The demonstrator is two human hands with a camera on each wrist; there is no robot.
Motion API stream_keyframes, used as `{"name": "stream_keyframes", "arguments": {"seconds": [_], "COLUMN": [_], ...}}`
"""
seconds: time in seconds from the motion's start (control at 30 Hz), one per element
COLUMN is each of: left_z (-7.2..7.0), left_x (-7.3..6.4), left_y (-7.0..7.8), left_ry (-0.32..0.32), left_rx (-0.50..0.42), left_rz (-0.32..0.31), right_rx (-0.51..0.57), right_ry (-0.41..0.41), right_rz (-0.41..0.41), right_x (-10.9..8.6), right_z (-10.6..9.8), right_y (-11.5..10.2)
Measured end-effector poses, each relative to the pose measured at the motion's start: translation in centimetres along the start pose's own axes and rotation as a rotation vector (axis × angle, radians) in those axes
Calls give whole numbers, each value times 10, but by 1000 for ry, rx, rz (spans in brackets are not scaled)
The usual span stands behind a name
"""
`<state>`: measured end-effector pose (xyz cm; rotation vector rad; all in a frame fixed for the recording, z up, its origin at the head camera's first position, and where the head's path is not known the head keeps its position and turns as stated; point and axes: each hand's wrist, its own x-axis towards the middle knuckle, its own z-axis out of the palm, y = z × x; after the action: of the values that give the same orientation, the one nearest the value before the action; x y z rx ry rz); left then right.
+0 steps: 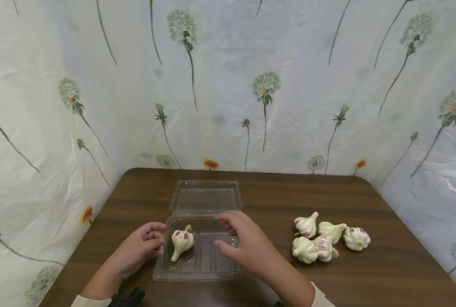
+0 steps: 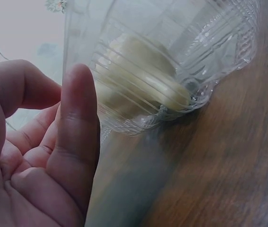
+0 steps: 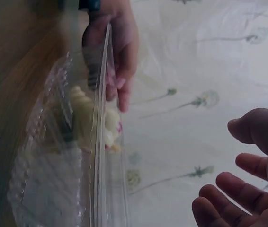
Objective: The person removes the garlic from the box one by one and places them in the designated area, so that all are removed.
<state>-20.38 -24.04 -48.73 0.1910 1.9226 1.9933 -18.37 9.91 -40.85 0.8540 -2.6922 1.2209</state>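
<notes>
In the head view a clear plastic clamshell container (image 1: 199, 275) stands on the table with its lid (image 1: 206, 198) folded back. A garlic bulb (image 1: 182, 242) with purple marks lies in its left part, stem toward the near side. My left hand (image 1: 137, 247) is beside the container's left rim, fingers loosely bent. In the left wrist view the thumb (image 2: 78, 109) overlaps the clear wall; contact is hard to tell. Above the container's right part hovers my right hand (image 1: 247, 243), thumb and fingers spread and nothing between them, as the right wrist view also shows.
To the right, several garlic bulbs (image 1: 329, 232) lie in a loose group on the dark wooden table (image 1: 266, 196). A wall covering (image 1: 228, 85) with dandelion prints rises behind the table and along its sides.
</notes>
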Motion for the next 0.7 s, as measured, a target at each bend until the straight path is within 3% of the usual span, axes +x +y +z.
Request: {"name": "stream_keyframes", "arguments": {"seconds": [0.37,0.7], "left_z": [0,-1], "left_x": [-2,-2], "left_y": [1,0], "left_ry": [-12,-7], "left_rx": [8,5], "left_rz": [11,12], "right_rx": [49,2], "right_ry": [-179,-216], "right_rz": [105,110], "right_x": [18,34], "right_z": [13,25], "right_y": [-15,-17]}}
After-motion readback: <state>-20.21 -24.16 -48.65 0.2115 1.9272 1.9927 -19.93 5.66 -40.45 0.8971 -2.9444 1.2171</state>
